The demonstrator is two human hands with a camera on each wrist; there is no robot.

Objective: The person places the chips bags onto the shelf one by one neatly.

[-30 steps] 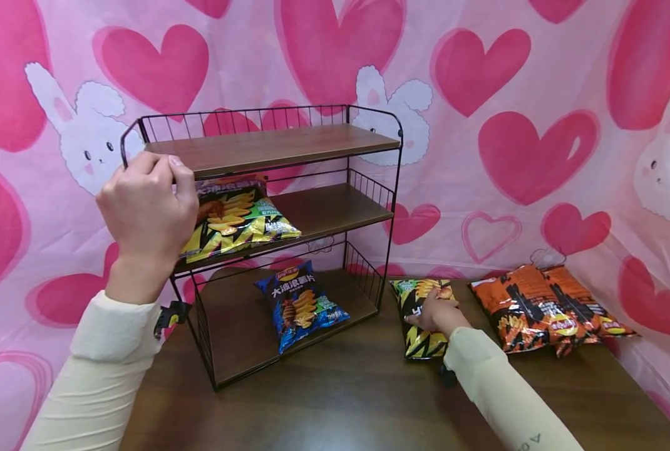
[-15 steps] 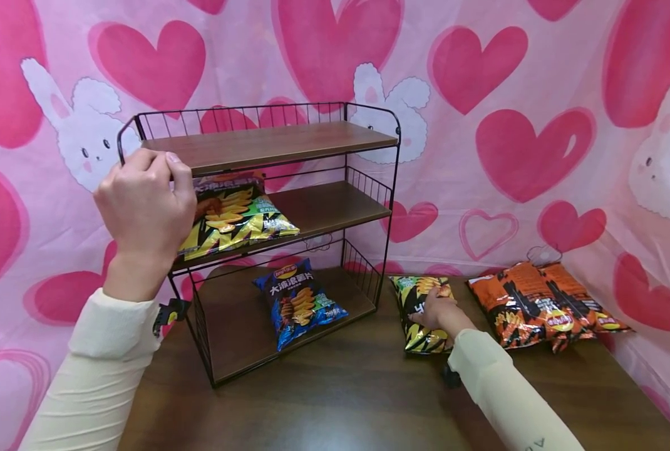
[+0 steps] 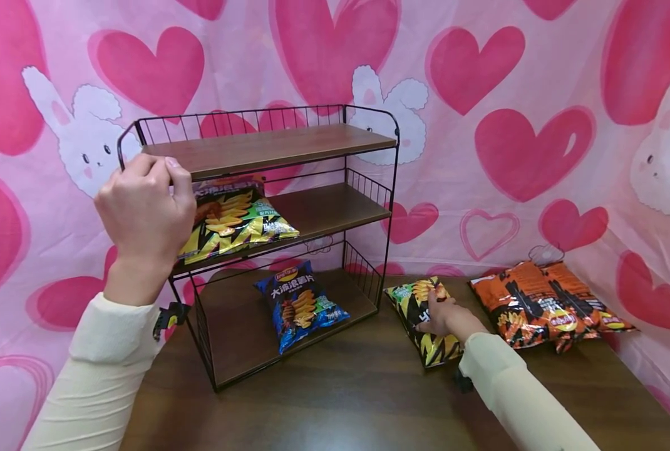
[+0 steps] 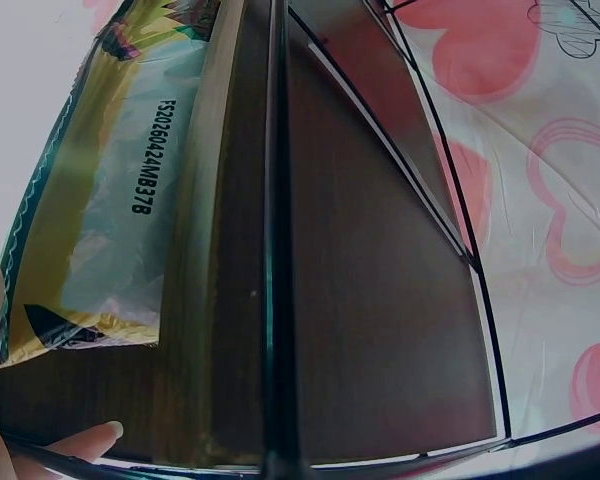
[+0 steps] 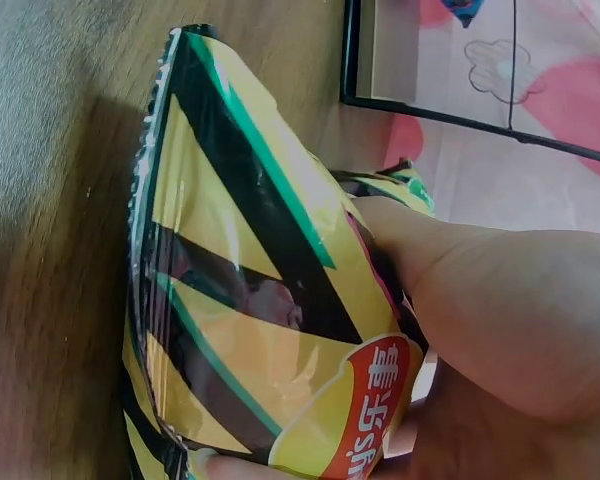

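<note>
My left hand (image 3: 146, 219) grips the front left corner of a black wire rack (image 3: 394, 181), its fingers curled around the frame. In the left wrist view a thumb or fingertip (image 4: 85, 440) shows by the frame. On the table right of the rack, my right hand (image 3: 444, 316) holds a yellow and black bag of chips (image 3: 416, 332); the right wrist view has the thumb pressing into the bag (image 5: 240, 300) and a fingertip at its lower end. Behind my left hand, another yellow and black chip bag (image 3: 233, 219) lies on the middle shelf, partly hidden.
A blue chip bag (image 3: 301, 304) leans tilted on the bottom shelf (image 3: 236, 351). Orange chip bags (image 3: 529, 307) lie overlapping at the table's right back. The top shelf (image 3: 273, 147) is brown board with a wire rail. A pink heart-printed cloth (image 3: 459, 181) hangs behind.
My right hand has shifted slightly right, and the chip bag under it has turned, its near end swinging right. The left hand stays on the rack.
</note>
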